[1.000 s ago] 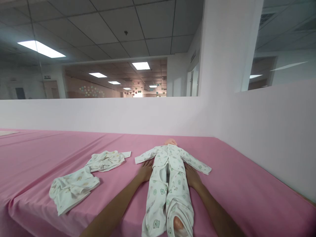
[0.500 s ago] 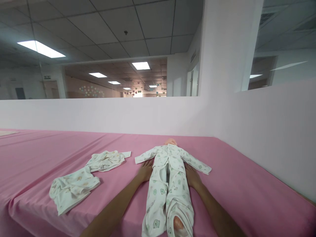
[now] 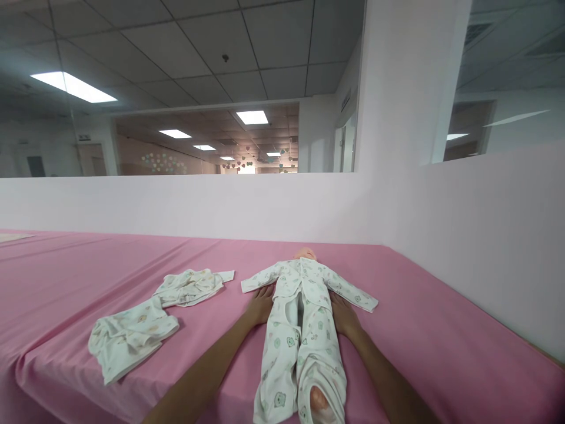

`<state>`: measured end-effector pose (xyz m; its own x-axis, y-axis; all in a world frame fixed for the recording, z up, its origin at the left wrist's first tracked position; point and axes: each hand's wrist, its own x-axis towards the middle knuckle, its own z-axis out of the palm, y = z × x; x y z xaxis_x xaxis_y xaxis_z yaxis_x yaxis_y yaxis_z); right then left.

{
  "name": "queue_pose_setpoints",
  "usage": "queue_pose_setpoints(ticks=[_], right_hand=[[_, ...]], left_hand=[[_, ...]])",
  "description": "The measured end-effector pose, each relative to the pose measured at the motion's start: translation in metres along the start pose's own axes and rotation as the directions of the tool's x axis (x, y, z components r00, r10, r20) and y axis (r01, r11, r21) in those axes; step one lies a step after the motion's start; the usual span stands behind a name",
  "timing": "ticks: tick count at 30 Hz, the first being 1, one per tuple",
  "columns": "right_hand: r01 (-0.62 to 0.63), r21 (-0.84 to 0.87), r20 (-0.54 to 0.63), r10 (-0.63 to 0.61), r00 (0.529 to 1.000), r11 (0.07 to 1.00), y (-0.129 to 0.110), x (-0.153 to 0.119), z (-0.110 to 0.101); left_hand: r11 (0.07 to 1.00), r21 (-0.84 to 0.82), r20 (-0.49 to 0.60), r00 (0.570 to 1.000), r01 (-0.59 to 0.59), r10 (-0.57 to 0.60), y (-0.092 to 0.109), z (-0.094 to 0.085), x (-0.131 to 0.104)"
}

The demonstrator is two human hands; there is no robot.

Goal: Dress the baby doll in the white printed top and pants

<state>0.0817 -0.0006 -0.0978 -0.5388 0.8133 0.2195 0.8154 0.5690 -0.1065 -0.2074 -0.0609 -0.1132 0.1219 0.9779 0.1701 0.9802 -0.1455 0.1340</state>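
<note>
A doll in a white printed top (image 3: pixel 302 277) and matching trousers (image 3: pixel 278 365) lies on the pink cloth, its head (image 3: pixel 305 254) farthest from me. Its sleeves spread to both sides, and a bare foot (image 3: pixel 318 400) shows in the right trouser leg's opening. My left hand (image 3: pixel 261 306) rests flat against the doll's left-hand side in view, just below the sleeve, fingers stretched out. Against the opposite side, partly under the other sleeve, lies my right hand (image 3: pixel 343 313), its visible fingers extended. Neither hand grasps anything visible.
Crumpled white printed clothes (image 3: pixel 132 335) lie to the left on the pink-covered table (image 3: pixel 212 347). A low white wall (image 3: pixel 189 206) with glass above runs along the back, and another wall (image 3: pixel 485 235) borders the right. A pale flat item (image 3: pixel 13 238) sits at the far left.
</note>
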Motion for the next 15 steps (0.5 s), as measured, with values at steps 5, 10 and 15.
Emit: queue_pose_setpoints(ticks=[5, 10, 15], right_hand=[[-0.009, -0.013, 0.022, 0.009, 1.000, 1.000, 0.0004, -0.0001, 0.0001], [-0.013, -0.004, 0.020, 0.013, 1.000, 1.000, -0.0006, -0.0007, -0.0015], [-0.008, -0.002, 0.016, 0.008, 1.000, 1.000, -0.0001, -0.0004, -0.0008]], left_hand=[[0.998, 0.053, 0.036, 0.999, 0.036, -0.038, 0.0071, -0.0079, -0.0032], [0.997, 0.070, 0.036, 0.999, 0.030, -0.032, 0.0058, -0.0070, -0.0029], [0.995, 0.099, 0.026, 1.000, 0.015, -0.017, 0.0008, -0.0012, 0.0006]])
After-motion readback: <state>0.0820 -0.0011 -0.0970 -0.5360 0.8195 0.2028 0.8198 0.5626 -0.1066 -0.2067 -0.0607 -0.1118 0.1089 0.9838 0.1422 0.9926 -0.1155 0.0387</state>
